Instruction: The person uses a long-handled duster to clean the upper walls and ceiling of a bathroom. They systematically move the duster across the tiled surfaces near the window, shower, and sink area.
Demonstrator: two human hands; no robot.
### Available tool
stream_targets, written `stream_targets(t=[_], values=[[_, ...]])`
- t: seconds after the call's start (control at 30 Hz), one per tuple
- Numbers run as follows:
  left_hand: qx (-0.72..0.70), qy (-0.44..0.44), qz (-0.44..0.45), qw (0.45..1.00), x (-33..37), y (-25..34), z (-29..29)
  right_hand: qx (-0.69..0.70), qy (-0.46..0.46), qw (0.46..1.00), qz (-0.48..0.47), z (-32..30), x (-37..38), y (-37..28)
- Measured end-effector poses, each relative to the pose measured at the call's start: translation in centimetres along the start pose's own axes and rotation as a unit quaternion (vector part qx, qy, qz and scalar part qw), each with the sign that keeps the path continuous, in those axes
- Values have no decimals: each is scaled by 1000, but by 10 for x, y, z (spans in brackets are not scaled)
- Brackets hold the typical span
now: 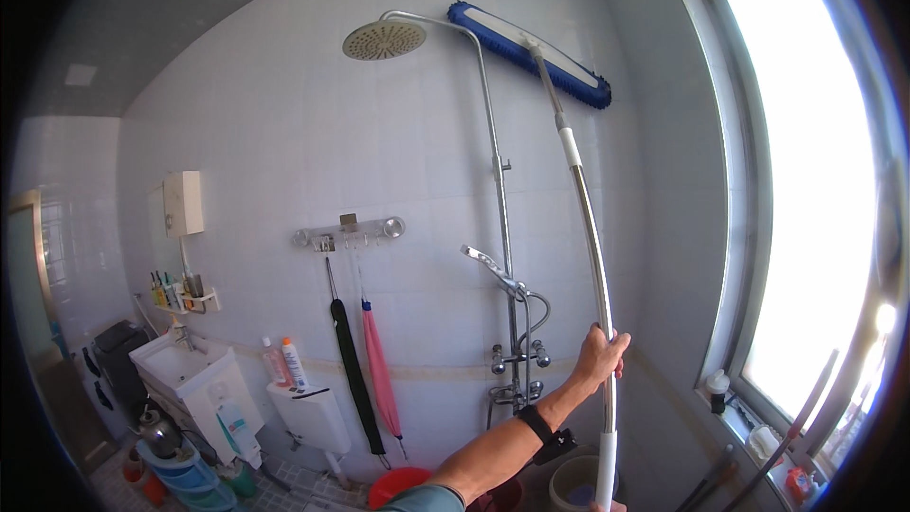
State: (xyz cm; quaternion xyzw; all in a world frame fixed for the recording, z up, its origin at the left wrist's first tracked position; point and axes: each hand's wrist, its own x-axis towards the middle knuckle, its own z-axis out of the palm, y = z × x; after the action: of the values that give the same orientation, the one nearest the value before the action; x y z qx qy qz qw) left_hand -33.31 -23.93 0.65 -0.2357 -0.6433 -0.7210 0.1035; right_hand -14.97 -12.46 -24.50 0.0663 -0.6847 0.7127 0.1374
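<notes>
Below and left of the left hand [600, 357] sit a red basin [396, 484], then a pale bucket [571, 472], contents unclear. The forearm [502, 453] slants up rightward, its hand wrapped around the mop [589, 218], which reaches high above. The right hand [616, 506] barely shows below; I cannot tell its grip.

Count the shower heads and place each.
2: the round overhead shower head at the end of the bent pipe, left of the blue mop; the handheld shower head, lower on the same pipe.
</notes>
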Motion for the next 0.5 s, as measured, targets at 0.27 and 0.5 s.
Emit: stream_targets(t=[0.27,0.5], values=[[-61,-5,-39,997,-7,7,4,-21,1,1000,12,-1,-14,54],[-125,-27,-133,983,-40,-70,13,-97,38,995,2,-29,-54,98]])
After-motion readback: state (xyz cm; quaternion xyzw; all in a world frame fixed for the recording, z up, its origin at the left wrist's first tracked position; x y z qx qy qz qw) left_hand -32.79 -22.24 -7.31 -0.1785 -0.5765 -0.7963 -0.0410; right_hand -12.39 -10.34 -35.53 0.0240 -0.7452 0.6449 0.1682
